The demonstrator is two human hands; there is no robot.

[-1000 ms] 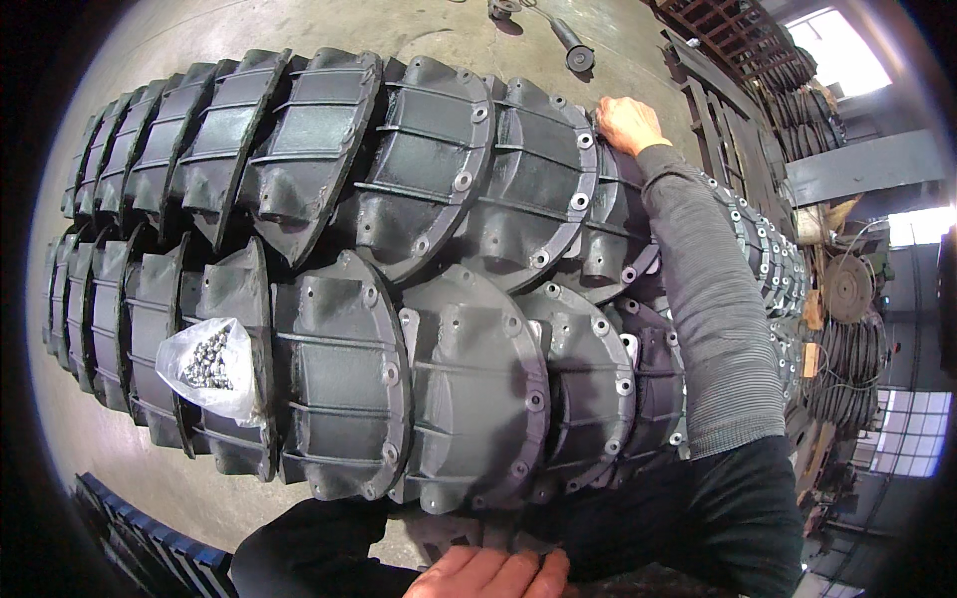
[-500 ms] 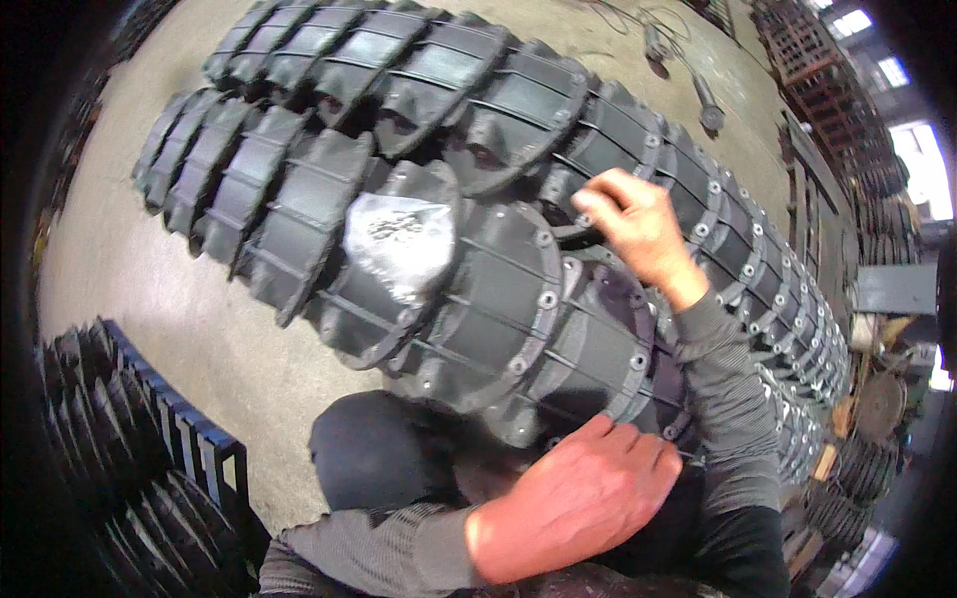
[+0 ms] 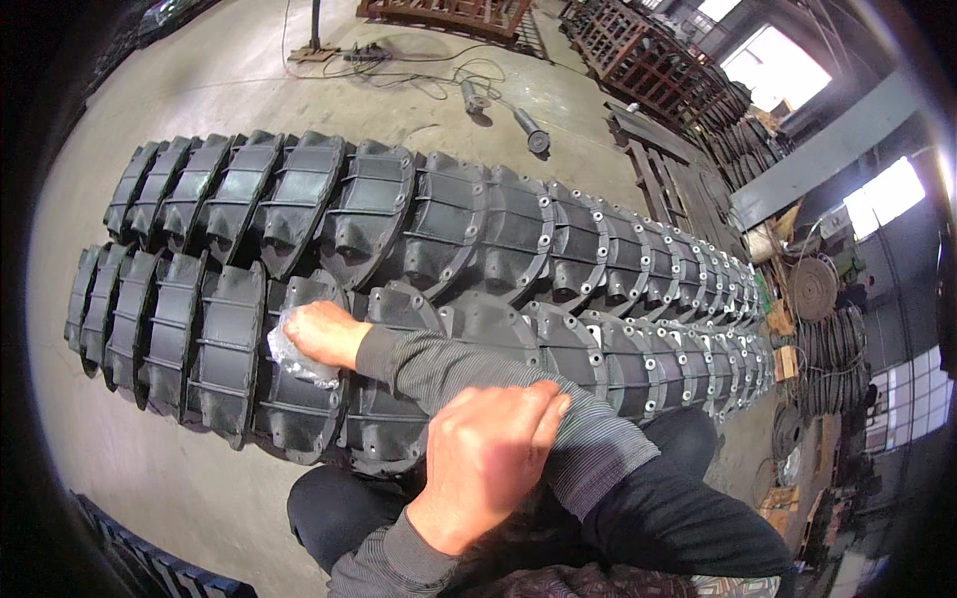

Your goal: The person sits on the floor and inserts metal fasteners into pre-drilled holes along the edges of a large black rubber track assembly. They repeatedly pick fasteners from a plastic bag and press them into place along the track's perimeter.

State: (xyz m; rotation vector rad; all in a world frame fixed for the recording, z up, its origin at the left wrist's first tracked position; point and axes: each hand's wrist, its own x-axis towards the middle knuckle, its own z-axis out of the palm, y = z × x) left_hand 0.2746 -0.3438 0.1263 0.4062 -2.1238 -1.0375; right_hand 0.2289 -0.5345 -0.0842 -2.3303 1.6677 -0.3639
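My right hand reaches across to the left, over a clear plastic bag lying on the nearer row of castings. Its fingers curl down at the bag, and their tips are hidden. In the earlier picture small metal pieces showed inside the bag. My left hand is closed in front of my body, below the right forearm, thumb and forefinger together; whatever it may hold is hidden. Black ribbed, curved castings stand close together in a nearer row and a farther row. Small light rings or holes dot their flanges toward the right.
Two corded power tools, a stubby one and a longer one, lie on the concrete floor beyond the rows. Brown metal racks stand farther back. A dark blue frame is at lower left. Pallets and stacked round parts line the right.
My right hand has moved left, from above the castings to the plastic bag. My left hand stays near my body, now more upright. The view has shifted, showing more of both rows.
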